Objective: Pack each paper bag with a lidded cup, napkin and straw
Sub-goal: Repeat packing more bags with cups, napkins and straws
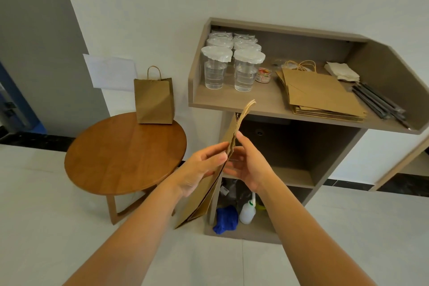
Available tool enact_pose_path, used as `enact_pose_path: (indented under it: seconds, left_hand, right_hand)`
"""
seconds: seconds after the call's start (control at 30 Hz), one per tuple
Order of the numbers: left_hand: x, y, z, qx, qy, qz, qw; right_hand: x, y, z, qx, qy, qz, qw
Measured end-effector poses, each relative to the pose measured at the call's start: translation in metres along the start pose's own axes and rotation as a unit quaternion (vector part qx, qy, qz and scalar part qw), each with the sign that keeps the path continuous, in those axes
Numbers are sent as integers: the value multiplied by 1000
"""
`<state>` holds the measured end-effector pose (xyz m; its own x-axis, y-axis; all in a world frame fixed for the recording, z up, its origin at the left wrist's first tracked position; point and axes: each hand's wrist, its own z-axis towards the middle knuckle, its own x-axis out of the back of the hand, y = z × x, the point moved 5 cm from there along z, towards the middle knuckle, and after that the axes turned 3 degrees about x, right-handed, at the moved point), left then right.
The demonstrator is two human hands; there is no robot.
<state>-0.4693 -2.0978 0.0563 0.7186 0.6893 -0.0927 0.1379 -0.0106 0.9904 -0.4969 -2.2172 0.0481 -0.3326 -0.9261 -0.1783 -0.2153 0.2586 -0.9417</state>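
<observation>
Flat paper bag [209, 193] held edge-on in front of the counter [232, 102]. Left hand [199, 167] and right hand [248, 165] pinch its top edges from either side, likely to pull the mouth open. Cups [214, 67], napkins [341, 72], straws [378, 102] wait on the counter; one standing bag [153, 100] sits on the round table [125, 155], left of the counter.

matt brown paper bag [210, 190]; clear glossy plastic cups [228, 72] with film lids; smooth satin wood round table [120, 155]; matt grey laminate worktop [255, 102].

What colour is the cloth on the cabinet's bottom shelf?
Blue; the cloth shows clearly in the head view, beside a white squeeze bottle.
</observation>
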Motion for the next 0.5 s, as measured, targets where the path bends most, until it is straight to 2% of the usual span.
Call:
enact_pose_path:
  seconds: [0.13,0.27,0.5]
  left_hand:
    - [4,-7,2,18,27,18,999]
    - [10,-6,4,14,55,-8,998]
    - [16,11,8,-2,120,-97,988]
  right_hand:
    - [-1,4,5,-26,-14,22,999]
    - [-5,4,8,-20,-43,63,997]
    - [-12,-1,9,34,-119,11,992]
